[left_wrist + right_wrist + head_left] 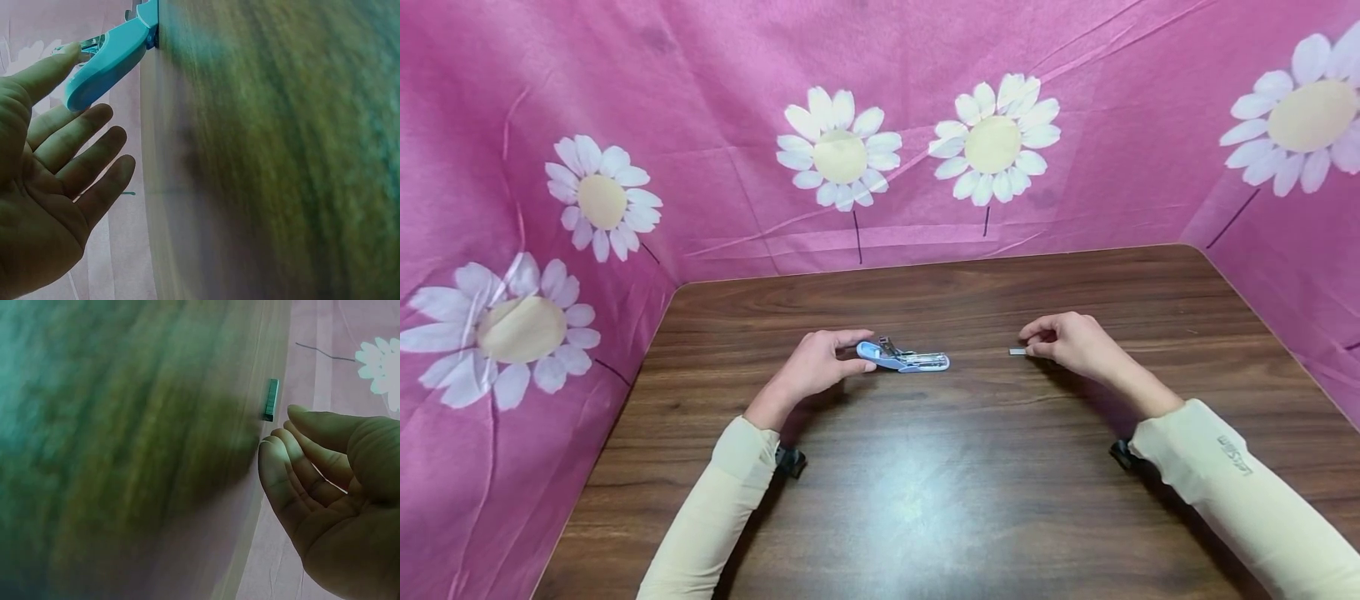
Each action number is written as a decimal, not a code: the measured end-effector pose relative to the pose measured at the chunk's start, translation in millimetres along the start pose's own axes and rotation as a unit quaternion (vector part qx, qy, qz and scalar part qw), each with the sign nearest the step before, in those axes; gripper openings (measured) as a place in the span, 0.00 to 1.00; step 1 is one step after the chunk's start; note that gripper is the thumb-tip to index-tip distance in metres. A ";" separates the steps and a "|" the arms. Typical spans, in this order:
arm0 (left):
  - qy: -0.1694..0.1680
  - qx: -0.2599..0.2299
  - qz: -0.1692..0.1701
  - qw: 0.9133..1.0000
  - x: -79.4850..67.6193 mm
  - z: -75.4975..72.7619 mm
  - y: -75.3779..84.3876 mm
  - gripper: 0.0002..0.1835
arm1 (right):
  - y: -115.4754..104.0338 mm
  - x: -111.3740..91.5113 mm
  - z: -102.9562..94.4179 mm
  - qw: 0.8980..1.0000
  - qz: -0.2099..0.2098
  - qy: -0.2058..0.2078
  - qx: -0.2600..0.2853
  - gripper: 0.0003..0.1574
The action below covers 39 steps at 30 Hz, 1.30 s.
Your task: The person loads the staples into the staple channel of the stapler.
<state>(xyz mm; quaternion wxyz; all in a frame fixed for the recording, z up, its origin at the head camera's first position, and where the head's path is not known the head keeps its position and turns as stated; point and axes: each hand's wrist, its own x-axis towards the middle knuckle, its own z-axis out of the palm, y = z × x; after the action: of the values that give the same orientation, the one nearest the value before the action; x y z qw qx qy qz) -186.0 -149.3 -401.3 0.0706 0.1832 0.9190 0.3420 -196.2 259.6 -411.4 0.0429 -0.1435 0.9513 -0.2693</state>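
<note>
A light blue stapler lies opened out on the table in the head view, its metal parts showing. My left hand pinches its left end between thumb and index finger. The left wrist view shows the thumb over the blue body, the other fingers spread below. A short strip of staples lies to the right of the stapler. Beside it is my right hand, its fingers loosely curled. In the right wrist view, the thumb and fingertips stand just short of the strip with nothing between them.
The brown wood-grain table has a pink cloth with white daisies hanging along its back and sides. A dark wrist device sits below the left cuff, another below the right.
</note>
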 end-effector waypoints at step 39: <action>-0.013 -0.003 -0.001 1.000 4.0 5.1 -0.2 0.23 | -9.4 9.5 8.3 0.997 -0.049 -0.020 -0.061 0.08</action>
<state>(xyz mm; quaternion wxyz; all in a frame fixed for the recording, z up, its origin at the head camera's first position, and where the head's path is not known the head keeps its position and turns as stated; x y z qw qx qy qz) -188.5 -144.9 -405.2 0.0833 0.1865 0.9171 0.3423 -201.6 245.0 -413.6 0.0401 -0.1975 0.9569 -0.2093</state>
